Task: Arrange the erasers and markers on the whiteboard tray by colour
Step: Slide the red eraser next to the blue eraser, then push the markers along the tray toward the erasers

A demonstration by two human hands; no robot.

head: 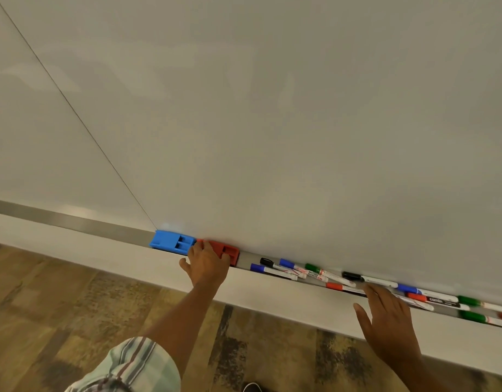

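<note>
A grey whiteboard tray [74,222] runs below the board from left to lower right. On it a blue eraser [170,242] sits beside a red eraser [228,250], their ends touching. My left hand [207,264] lies on the red eraser with fingers curled over it. To the right, several markers with blue [258,268], black [266,261], green [313,268] and red [334,286] caps lie jumbled along the tray. My right hand [385,315] hovers with spread fingers over the tray's front edge, holding nothing.
The white board [272,123] fills the upper view, with a thin seam running diagonally at the left. A white wall strip [102,250] lies under the tray. Wood-pattern flooring [46,306] is below. A shoe tip [251,387] shows at the bottom.
</note>
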